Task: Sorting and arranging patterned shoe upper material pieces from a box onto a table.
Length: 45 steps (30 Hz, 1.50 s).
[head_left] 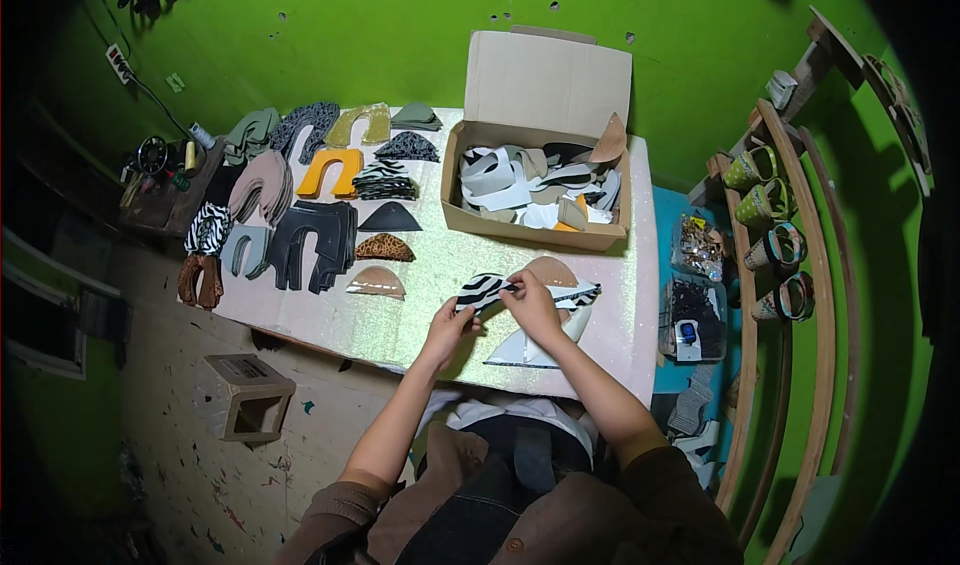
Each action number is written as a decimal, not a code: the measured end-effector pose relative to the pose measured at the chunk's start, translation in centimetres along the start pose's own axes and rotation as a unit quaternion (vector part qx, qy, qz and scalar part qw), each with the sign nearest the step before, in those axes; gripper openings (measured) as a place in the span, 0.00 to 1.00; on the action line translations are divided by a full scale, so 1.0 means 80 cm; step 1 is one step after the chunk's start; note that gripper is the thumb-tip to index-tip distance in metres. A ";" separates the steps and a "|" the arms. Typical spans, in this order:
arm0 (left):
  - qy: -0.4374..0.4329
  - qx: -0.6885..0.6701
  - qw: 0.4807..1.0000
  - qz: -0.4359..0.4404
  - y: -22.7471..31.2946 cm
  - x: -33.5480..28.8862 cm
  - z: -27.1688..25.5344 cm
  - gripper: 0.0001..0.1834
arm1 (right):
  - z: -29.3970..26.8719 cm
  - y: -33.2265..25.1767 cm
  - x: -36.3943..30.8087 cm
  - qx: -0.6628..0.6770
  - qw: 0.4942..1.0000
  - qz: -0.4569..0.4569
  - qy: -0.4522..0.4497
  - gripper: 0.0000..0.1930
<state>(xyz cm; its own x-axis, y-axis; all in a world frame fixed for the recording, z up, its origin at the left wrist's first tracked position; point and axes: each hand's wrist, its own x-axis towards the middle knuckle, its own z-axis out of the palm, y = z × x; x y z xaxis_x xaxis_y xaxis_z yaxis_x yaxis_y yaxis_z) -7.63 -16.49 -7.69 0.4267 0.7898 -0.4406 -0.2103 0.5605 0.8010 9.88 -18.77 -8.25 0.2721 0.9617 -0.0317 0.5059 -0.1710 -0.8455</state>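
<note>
Brown cloth fills our foreground, a buttoned shirt [560, 510] beside darker fabric, and beyond it we have two bare hands at work. Our left hand [455, 327] pinches the lower left edge of a curved, zebra-striped piece [484, 289], thumb against fingers; our right hand [530, 307] has its fingertips closed on the right end. That striped piece sits between the hands, above the table [440, 250], whose pale covering glitters under the light. Just beneath the right forearm we spot a flat white piece [515, 351] with a thin dark edge, and past the right hand, a tan half-round [550, 269], smooth and glossy. Over to the left we've got arches in stacks: matte black [312, 240], bright orange [330, 172]. Next to them, a leopard-print half-round [385, 248]. And behind, an open cardboard box [530, 227] brims with curling white, grey and tan offcuts [500, 178].
</note>
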 end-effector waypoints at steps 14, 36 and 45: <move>-0.039 0.311 0.943 0.116 0.022 0.000 -0.021 0.29 | -0.017 -0.052 0.006 -0.200 0.944 -0.177 -0.196 0.32; -0.028 0.595 0.731 0.332 0.224 0.098 -0.182 0.30 | 0.118 -0.183 0.156 -0.101 0.975 -0.170 -0.105 0.29; -0.051 0.637 0.674 0.370 0.317 0.198 -0.201 0.29 | 0.133 -0.212 0.270 -0.149 0.969 -0.193 -0.048 0.24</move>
<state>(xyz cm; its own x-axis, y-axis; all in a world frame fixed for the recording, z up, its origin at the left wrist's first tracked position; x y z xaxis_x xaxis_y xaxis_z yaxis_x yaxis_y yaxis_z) -20.32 14.22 -0.90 0.6910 0.6784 0.2496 0.5002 -0.6980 0.5124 -1.51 7.21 -0.28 -0.0547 0.9795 0.1939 0.7724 0.1646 -0.6134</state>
